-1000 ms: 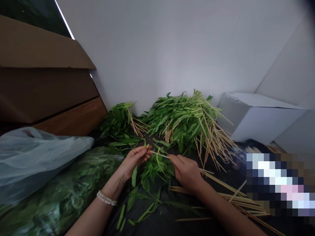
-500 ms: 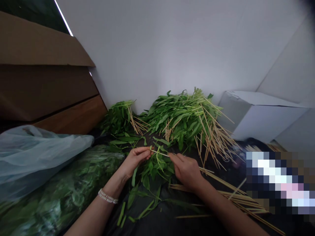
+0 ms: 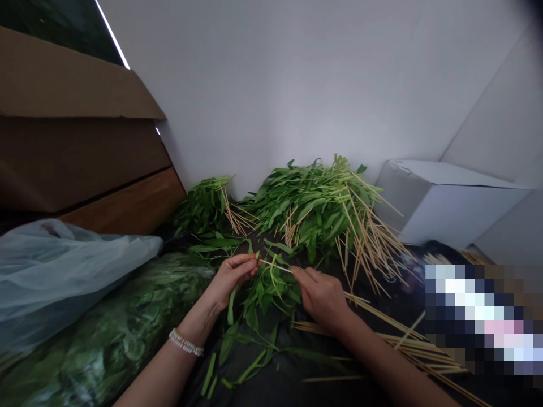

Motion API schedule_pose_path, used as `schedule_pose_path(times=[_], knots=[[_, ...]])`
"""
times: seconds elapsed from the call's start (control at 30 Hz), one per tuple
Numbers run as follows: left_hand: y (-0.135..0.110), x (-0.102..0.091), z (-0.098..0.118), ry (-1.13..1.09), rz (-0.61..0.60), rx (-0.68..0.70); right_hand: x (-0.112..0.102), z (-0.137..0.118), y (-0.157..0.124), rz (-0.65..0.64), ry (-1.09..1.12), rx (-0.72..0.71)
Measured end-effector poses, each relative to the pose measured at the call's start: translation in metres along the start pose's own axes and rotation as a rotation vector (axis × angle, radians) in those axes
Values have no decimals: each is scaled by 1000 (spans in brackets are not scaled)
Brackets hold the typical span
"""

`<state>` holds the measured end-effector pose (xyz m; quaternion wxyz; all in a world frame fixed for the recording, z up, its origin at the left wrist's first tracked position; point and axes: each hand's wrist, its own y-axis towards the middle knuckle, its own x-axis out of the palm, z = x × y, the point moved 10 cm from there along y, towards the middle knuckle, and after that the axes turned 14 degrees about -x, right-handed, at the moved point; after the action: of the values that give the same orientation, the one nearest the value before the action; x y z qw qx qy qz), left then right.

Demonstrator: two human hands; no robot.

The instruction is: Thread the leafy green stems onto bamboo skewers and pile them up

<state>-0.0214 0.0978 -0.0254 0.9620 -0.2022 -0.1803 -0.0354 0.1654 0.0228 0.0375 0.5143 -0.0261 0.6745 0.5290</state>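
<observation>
My right hand [image 3: 320, 291] grips a thin wooden skewer [image 3: 283, 268] that slants up to the left. Near its far tip, my left hand [image 3: 235, 276] is closed in a pinch on a cut green stem [image 3: 257, 256]. Pale green stems [image 3: 275, 276] cross the skewer between my hands, and their leaves [image 3: 263, 291] hang below it. Whether the tip has passed through the pinched stem, I cannot make out. Beyond my hands lies a large pile of leafy greens [image 3: 297, 189] with many skewers [image 3: 375, 246] sticking out.
A smaller skewered bunch [image 3: 201, 206] lies at back left. Bagged greens [image 3: 139, 316] and a plastic bag [image 3: 76, 260] occupy the left, below a cardboard box [image 3: 80, 158]. Loose skewers [image 3: 419, 353] lie under my right forearm. A white box [image 3: 458, 203] stands against the wall.
The view has shifted slightly, so the surroundings sit a little lower. Both hands keep nearly the same grip, with the left fingers and stem moved very slightly.
</observation>
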Motion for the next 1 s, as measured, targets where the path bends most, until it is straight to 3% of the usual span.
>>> schedule_pose_path(times=[0.4, 0.8, 1.0], knots=[[2, -2, -1, 56, -10, 17, 1, 0, -1, -9, -13, 0], [4, -2, -10, 23, -25, -76, 4, -4, -2, -19, -17, -29], [2, 6, -18, 107, -69, -94, 7, -11, -2, -14, -4, -54]])
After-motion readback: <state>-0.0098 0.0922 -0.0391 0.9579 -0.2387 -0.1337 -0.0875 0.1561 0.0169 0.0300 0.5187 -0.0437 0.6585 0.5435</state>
